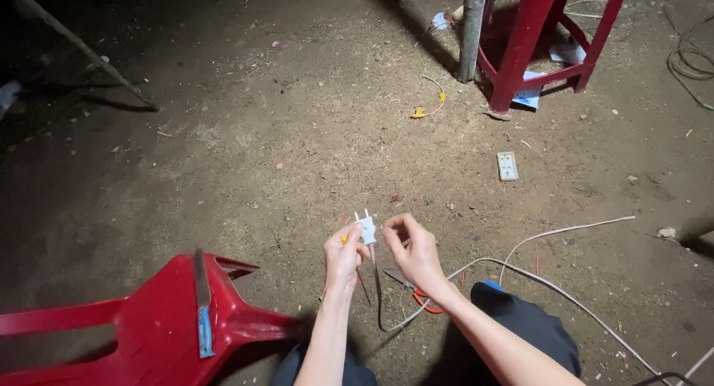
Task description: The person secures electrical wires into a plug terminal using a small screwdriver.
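White plug (367,228) pinched, left hand (343,253), right hand (413,246)

No screens or signs show; one pale blue-and-white paper wrapper (529,94) lies crumpled on the dirt floor (297,133) under the red stool (547,36)

Outdoor yard or rough work site at night, lit only near the middle. Bare dirt ground (297,133) strewn with scraps. Red plastic chair (149,326) tipped over near left, red stool (547,40) far right beside a grey post (471,29). White socket plate (507,166) lying in the dirt, cable (565,293) trailing right.
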